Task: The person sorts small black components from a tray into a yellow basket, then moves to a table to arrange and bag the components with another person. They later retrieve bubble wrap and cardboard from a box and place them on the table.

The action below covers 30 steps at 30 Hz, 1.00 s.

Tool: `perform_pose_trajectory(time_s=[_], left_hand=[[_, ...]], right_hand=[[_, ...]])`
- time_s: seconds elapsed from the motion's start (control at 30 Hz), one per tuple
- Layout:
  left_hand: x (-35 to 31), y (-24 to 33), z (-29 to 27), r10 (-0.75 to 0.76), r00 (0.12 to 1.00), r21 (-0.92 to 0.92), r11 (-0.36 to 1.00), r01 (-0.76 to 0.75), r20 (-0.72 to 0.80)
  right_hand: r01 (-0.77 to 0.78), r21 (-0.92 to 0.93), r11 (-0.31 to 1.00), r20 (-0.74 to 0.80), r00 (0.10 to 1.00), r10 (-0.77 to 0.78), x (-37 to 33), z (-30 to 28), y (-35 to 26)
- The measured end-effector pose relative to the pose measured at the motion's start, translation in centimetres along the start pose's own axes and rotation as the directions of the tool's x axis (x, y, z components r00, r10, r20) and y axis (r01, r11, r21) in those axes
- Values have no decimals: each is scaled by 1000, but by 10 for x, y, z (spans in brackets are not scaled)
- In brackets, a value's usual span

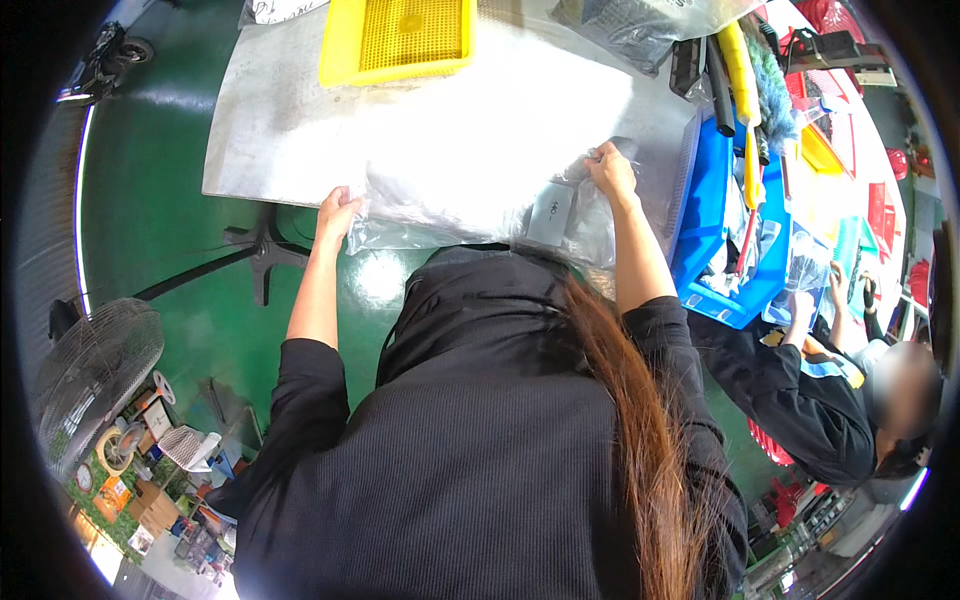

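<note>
A clear plastic bag or sheet (375, 228) lies along the near edge of the pale table (250, 140), in front of my body. My left hand (338, 212) is closed on its left end, at the table's edge. Farther right, my right hand (612, 174) pinches crumpled plastic, its fingertips partly lost in it. A pale grey rectangular piece with small dark marks (548, 214) lies between the hands, close to the right one. Strong glare washes out the tabletop between them, so the plastic's far side cannot be made out.
A yellow mesh basket (345, 76) stands at the far side. Right of my right hand is a blue bin (698, 258) with assorted items, near a yellow-handled duster (740, 75). A co-worker (800, 410) works at the right. A caged fan (95, 375) stands at left.
</note>
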<state>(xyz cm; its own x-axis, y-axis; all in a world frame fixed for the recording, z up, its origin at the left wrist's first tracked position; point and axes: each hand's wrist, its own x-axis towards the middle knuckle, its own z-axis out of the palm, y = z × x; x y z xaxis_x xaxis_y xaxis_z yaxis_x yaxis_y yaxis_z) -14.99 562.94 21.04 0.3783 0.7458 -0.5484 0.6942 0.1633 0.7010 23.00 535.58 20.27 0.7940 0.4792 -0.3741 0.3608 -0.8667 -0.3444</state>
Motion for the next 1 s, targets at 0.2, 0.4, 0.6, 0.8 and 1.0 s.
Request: perform_pose_trajectory(time_s=[0.2, 0.4, 0.6, 0.8, 1.0], left_hand=[[49, -45, 14, 226, 970, -72, 970, -232, -90], [29, 19, 88, 273, 958, -364, 904, -223, 91], [8, 56, 157, 377, 881, -383, 888, -256, 287], [6, 33, 165, 356, 872, -218, 930, -296, 335], [-10, 48, 165, 309, 918, -272, 932, -240, 250]], right_hand=[[178, 214, 960, 133, 969, -209, -35, -57, 13], [58, 489, 871, 338, 908, -250, -107, -192, 7], [65, 523, 850, 235, 947, -217, -131, -265, -22], [391, 55, 919, 344, 857, -385, -39, -196, -113], [179, -215, 960, 405, 911, -79, 63, -30, -140]])
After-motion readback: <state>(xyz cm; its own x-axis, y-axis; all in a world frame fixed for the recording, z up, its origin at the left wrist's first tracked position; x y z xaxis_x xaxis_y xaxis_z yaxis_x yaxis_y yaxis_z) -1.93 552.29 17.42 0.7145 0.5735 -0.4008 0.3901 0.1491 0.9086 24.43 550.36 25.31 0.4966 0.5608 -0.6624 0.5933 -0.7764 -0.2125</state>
